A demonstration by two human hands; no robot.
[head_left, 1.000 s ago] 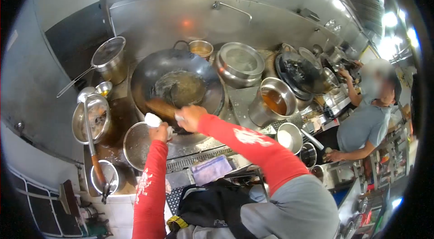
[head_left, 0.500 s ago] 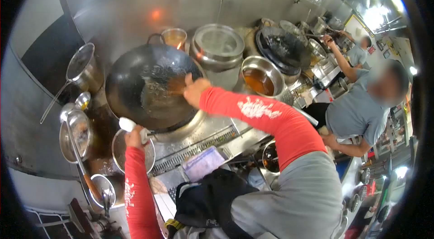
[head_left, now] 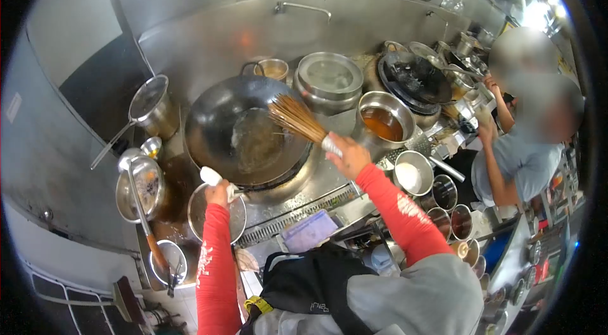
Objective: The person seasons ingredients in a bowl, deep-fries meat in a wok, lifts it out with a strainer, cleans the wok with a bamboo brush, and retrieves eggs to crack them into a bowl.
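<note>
A large dark wok (head_left: 212, 110) sits on the stove with some cloudy liquid (head_left: 256, 142) in its bottom. My right hand (head_left: 349, 156) is closed round the pale wrapped handle of a bamboo brush (head_left: 297, 118), whose bristles hang over the wok's right side. At the wok's near left edge, my left hand (head_left: 218, 194) is closed on a white cloth (head_left: 211, 176) by the rim. A round strainer or bowl (head_left: 237, 224) lies just below that hand.
Left of the wok stand a pot with a strainer (head_left: 158, 116) and a bowl with a long ladle (head_left: 140, 199). On the right are a lidded pot (head_left: 329, 78), a pot of brown liquid (head_left: 383, 125), a second wok (head_left: 415, 75) and co-workers in grey shirts (head_left: 532, 161).
The brush has lifted out of the wok's middle and moved right with my right hand. My left hand stays at the rim. The camera view has shifted, and the co-workers have changed position.
</note>
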